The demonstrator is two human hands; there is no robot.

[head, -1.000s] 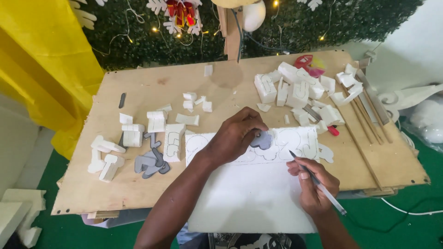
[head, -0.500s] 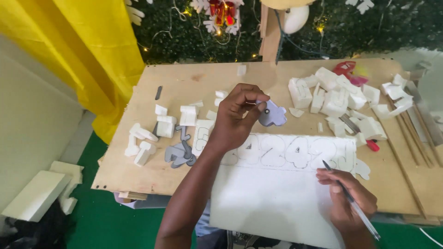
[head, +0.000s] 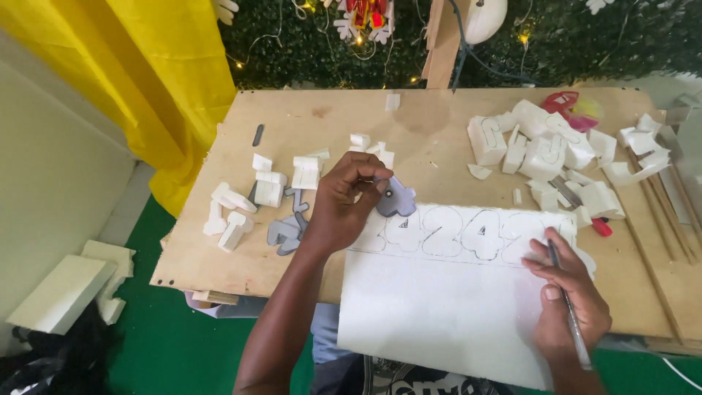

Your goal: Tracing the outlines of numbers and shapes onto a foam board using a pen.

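Note:
My left hand (head: 345,201) pinches a grey cut-out stencil shape (head: 397,199) and holds it at the upper left edge of a white foam sheet (head: 446,307). Outlined figures are drawn in a row along the top of that sheet. My right hand (head: 570,292) rests on the sheet's right side and grips a pen (head: 567,307) that points down toward me. The sheet lies on a wooden board table (head: 322,117) and overhangs its front edge.
Cut white foam pieces (head: 545,150) are heaped at the back right beside red scissors (head: 559,101). More foam blocks (head: 270,186) and grey stencils (head: 287,230) lie at the left. Wooden sticks (head: 662,205) run along the right edge. A yellow cloth (head: 161,80) hangs at the left.
My left hand lifted the grey stencil off the sheet's top and carried it left to the sheet's corner. My view swung left. The right hand kept the pen.

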